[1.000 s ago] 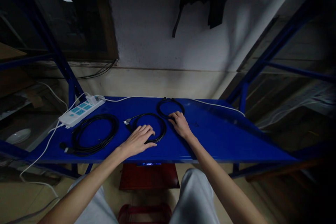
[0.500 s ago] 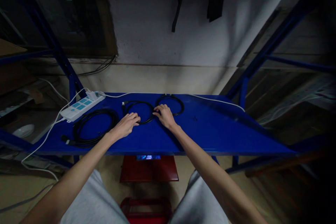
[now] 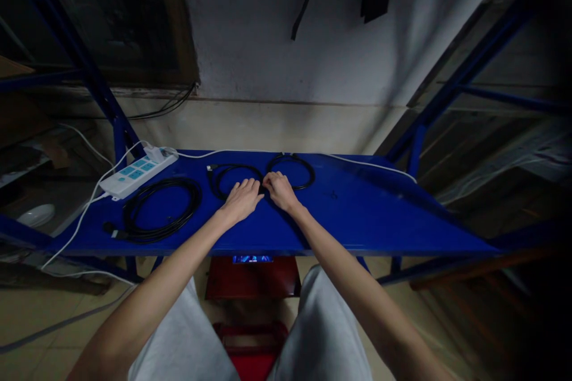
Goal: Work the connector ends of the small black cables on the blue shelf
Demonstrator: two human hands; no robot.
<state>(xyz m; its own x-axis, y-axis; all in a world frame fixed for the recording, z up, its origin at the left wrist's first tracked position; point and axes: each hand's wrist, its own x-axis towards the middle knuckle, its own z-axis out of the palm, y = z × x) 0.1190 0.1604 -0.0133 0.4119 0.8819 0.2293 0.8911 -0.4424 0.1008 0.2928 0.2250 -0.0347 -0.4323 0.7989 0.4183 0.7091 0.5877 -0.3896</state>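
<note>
My left hand (image 3: 242, 200) lies palm down on the right side of a coiled black cable (image 3: 218, 186), which ends in a small metal plug at its far left. My right hand (image 3: 280, 190) is beside it, fingertips almost meeting the left hand's. They rest at the left edge of a second black cable coil (image 3: 302, 177). Both sets of fingertips hide where these coils meet. A larger black cable coil (image 3: 193, 205) lies to the left of my left hand, apart from it, on the blue steel shelf (image 3: 370, 217).
A white power strip (image 3: 136, 175) with teal switches stands at the shelf's back left, its white cord (image 3: 290, 154) running along the back edge. Blue steel uprights (image 3: 120, 131) frame the shelf. A red stool (image 3: 252, 277) stands below, between my grey-clad knees.
My hands have slid toward each other and nearly touch. The left hand has moved right, from the middle coil's centre to its right side. The camera has tilted slightly upward.
</note>
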